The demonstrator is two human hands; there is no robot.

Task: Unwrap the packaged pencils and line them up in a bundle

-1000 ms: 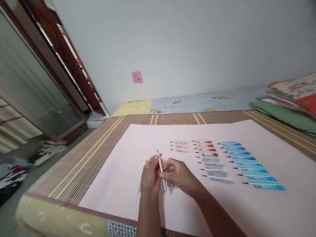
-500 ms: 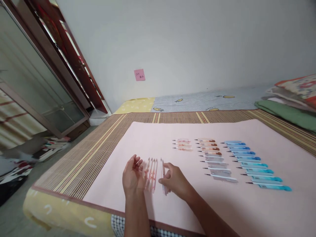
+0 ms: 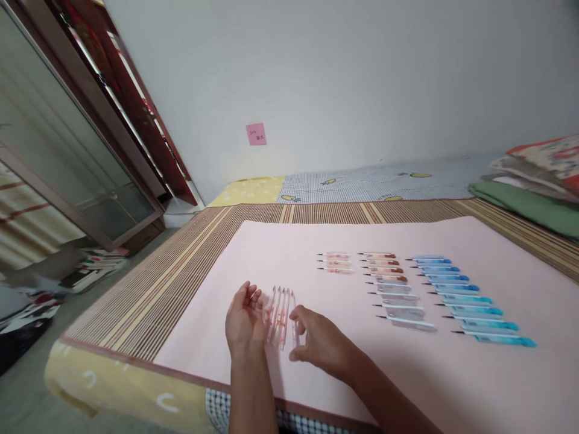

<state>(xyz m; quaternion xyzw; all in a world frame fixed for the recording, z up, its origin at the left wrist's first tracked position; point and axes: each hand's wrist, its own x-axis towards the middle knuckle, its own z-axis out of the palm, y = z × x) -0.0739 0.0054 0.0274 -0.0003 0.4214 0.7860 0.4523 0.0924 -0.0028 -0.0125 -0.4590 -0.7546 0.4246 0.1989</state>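
My left hand (image 3: 244,319) is held palm-up and open, with several clear pink pens (image 3: 278,313) lying side by side across its fingers. My right hand (image 3: 319,340) is closed in a pinch on one more clear pen (image 3: 293,316), held right beside the others. Both hands hover over a pale pink sheet (image 3: 316,374). Farther back on the sheet lie three rows of pens: a short pink row (image 3: 335,263), a brown and grey row (image 3: 391,286) and a blue row (image 3: 461,296).
The sheet rests on a striped mat (image 3: 149,301) on a bed. Folded bedding (image 3: 529,193) is stacked at the far right. A pink note (image 3: 256,134) sticks to the wall. A glass cabinet (image 3: 67,157) and books (image 3: 90,271) are on the left.
My left hand has opened flat, showing several pens on its fingers. My right hand has brought its single pen down beside them.
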